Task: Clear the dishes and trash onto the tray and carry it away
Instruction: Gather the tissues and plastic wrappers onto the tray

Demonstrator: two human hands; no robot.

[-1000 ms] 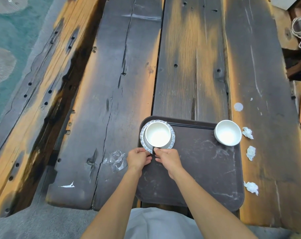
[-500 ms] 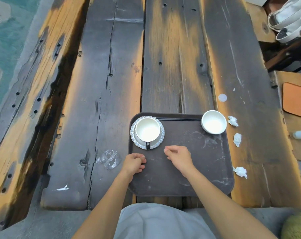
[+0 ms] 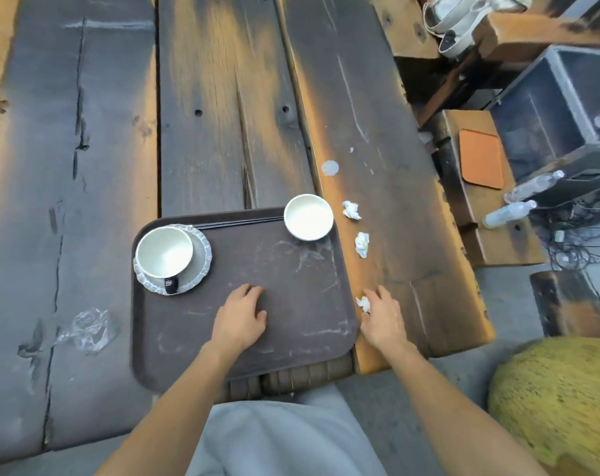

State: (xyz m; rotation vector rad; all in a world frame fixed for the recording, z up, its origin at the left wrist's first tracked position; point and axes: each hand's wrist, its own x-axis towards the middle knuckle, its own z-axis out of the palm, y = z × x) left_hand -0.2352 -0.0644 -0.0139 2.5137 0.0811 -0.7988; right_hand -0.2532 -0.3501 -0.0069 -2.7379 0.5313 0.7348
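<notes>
1. Tray (image 3: 291,304): dark brown, scuffed, rounded rectangle at lower centre on the tabletop (image 3: 223,97); long axis runs left-right.
2. Left hand (image 3: 238,316): flat on tray, fingers spread, empty.
3. Right hand (image 3: 382,319): fingers loosely apart, touching crumpled tissue (image 3: 363,304) beside tray's right edge.

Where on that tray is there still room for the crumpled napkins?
The tray is bare across its middle and near half, between the cup on its saucer and the white bowl, though the left hand rests there. The two far corners are taken.
</notes>
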